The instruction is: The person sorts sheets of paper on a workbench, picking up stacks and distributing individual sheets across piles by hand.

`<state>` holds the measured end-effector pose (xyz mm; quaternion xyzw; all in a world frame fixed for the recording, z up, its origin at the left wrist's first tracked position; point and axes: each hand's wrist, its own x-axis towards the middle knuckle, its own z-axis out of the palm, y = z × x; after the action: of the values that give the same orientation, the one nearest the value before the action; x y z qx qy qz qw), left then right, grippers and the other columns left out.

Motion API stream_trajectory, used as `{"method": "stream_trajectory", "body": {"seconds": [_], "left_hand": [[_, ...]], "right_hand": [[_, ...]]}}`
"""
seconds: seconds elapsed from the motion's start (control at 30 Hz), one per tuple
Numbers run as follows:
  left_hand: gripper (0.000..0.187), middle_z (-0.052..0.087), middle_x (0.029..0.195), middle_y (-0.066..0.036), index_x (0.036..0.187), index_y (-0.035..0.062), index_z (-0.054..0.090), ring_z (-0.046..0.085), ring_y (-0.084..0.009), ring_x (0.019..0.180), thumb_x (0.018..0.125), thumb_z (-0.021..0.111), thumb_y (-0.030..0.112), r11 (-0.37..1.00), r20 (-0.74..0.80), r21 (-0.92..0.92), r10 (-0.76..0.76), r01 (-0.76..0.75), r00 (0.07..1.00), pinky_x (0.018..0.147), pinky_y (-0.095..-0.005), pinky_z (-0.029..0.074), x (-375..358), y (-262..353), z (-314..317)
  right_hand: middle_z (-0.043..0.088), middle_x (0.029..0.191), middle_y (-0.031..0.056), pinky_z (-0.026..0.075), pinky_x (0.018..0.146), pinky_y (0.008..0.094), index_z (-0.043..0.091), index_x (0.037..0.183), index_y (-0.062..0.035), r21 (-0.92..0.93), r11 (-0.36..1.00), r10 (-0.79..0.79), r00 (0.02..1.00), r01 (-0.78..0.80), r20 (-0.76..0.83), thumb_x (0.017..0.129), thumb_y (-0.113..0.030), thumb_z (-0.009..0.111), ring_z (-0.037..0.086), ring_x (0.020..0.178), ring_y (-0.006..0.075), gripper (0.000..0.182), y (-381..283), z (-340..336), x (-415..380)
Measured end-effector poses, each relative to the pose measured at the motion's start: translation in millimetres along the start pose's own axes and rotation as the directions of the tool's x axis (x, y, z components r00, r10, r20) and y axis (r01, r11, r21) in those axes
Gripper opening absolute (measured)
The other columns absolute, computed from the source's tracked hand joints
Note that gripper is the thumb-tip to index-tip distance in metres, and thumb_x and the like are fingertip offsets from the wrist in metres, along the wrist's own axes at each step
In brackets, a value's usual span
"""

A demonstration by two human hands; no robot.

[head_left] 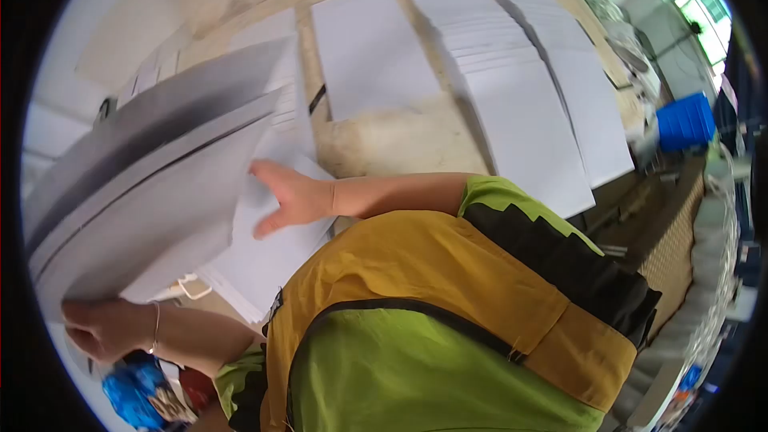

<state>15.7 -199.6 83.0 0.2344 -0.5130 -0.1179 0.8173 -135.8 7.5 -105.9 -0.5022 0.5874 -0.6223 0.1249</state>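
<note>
Large white-grey sheets [160,208] stand tilted and bowed at the left, in shadow on the side facing me. My left hand [104,332], with a thin bracelet at the wrist, is closed on their lower left corner. My right hand [296,196] reaches across my body to the right edge of these sheets, its thumb and a finger spread apart. Beneath it lies a stack of white sheets [256,268], slightly fanned out at the edges.
More white sheets lie in rows on the pale wooden table [384,144]: a stack in the middle [372,44], a stepped row [520,104] and another at the right. A blue bin [686,122] stands at the far right. Blue plastic bags [136,392] sit lower left.
</note>
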Motion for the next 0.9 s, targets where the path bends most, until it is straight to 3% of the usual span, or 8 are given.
{"method": "stream_trajectory", "body": {"seconds": [0.1,0.2,0.3,0.33,0.43,0.53,0.63,0.9], "left_hand": [[0.028,0.064,0.077,-0.007,0.080,-0.0005,0.065,0.055,-0.0145,0.063,0.076,0.070,0.026,0.858,0.206,-0.455,-0.161,0.240,0.965,0.055,-0.0272,0.047,-59.3,56.0,56.1],[0.020,0.062,0.076,-0.005,0.088,-0.0001,0.063,0.053,-0.0099,0.057,0.084,0.063,0.020,0.833,0.479,-0.431,-0.116,0.348,0.870,0.046,-0.0220,0.042,-96.9,78.3,100.7],[0.014,0.058,0.076,0.001,0.084,0.0050,0.060,0.049,-0.0047,0.065,0.085,0.062,0.018,0.526,0.822,-0.490,0.013,0.695,0.569,0.055,-0.0185,0.039,-155.2,133.7,129.0],[0.012,0.056,0.074,0.003,0.081,0.0071,0.058,0.047,-0.0039,0.066,0.084,0.062,0.018,0.505,0.890,-0.413,0.049,0.758,0.453,0.058,-0.0184,0.038,-176.8,153.8,129.0],[0.021,0.046,0.066,0.006,0.073,0.0104,0.050,0.040,-0.0046,0.062,0.085,0.062,0.022,0.551,0.992,-0.075,0.125,0.831,0.007,0.058,-0.0208,0.034,-252.2,205.0,118.4],[0.022,0.052,0.069,0.000,0.080,0.0055,0.051,0.048,-0.0091,0.059,0.086,0.059,0.025,0.458,0.816,0.364,0.262,0.811,-0.515,0.053,-0.0247,0.043,-361.6,223.4,93.3],[0.020,0.057,0.076,-0.005,0.091,0.0019,0.054,0.056,-0.0148,0.060,0.087,0.055,0.021,0.337,0.545,0.731,0.235,0.594,-0.805,0.054,-0.0293,0.049,-441.6,238.2,43.6],[0.023,0.059,0.085,-0.010,0.096,0.0003,0.049,0.059,-0.0199,0.065,0.088,0.052,0.021,0.389,0.245,0.878,0.140,0.280,-0.959,0.057,-0.0320,0.050,-524.8,220.4,-14.9]], "right_hand": [[0.057,0.110,0.0185,0.042,0.086,0.0362,0.046,0.120,0.0009,0.188,0.980,0.100,0.972,-0.060,-0.212,0.077,-0.022,0.068,0.054,0.101,0.0250,0.053,-22.1,-50.0,-11.0],[0.063,0.095,0.0012,0.045,0.079,0.0264,0.059,0.102,-0.0037,0.290,0.957,0.182,0.820,-0.020,-0.543,0.085,-0.012,0.061,0.056,0.087,0.0089,0.020,-37.3,-106.0,-42.6],[0.062,0.092,0.0021,0.046,0.075,0.0246,0.058,0.101,-0.0051,0.164,0.983,0.092,0.549,0.083,-0.830,0.083,-0.011,0.062,0.057,0.084,0.0094,0.019,-85.2,-183.9,-94.0],[0.062,0.089,0.0015,0.045,0.071,0.0235,0.058,0.101,-0.0054,0.035,0.987,0.104,0.468,-0.155,-0.878,0.083,-0.014,0.063,0.057,0.078,0.0083,0.021,-110.4,-214.1,-121.1],[0.060,0.080,-0.0018,0.038,0.056,0.0190,0.058,0.100,-0.0044,-0.156,0.933,-0.029,0.367,-0.323,-0.930,0.082,-0.018,0.064,0.051,0.067,0.0045,0.023,-163.1,-279.0,-188.1],[0.058,0.082,0.0004,0.039,0.057,0.0209,0.056,0.103,-0.0010,-0.111,0.453,0.174,0.210,-0.884,-0.962,0.079,-0.018,0.066,0.050,0.069,0.0064,0.031,-193.8,-319.1,-256.3],[0.057,0.081,0.0035,0.040,0.058,0.0237,0.055,0.108,-0.0004,-0.067,0.325,0.218,0.144,-0.943,-0.965,0.076,-0.019,0.068,0.051,0.070,0.0091,0.039,-136.1,-351.2,-364.4],[0.062,0.088,0.0138,0.046,0.070,0.0316,0.056,0.108,0.0039,0.213,0.230,0.554,-0.052,-0.950,-0.831,0.074,-0.022,0.068,0.058,0.077,0.0194,0.044,-78.5,-330.8,-427.9]]}}
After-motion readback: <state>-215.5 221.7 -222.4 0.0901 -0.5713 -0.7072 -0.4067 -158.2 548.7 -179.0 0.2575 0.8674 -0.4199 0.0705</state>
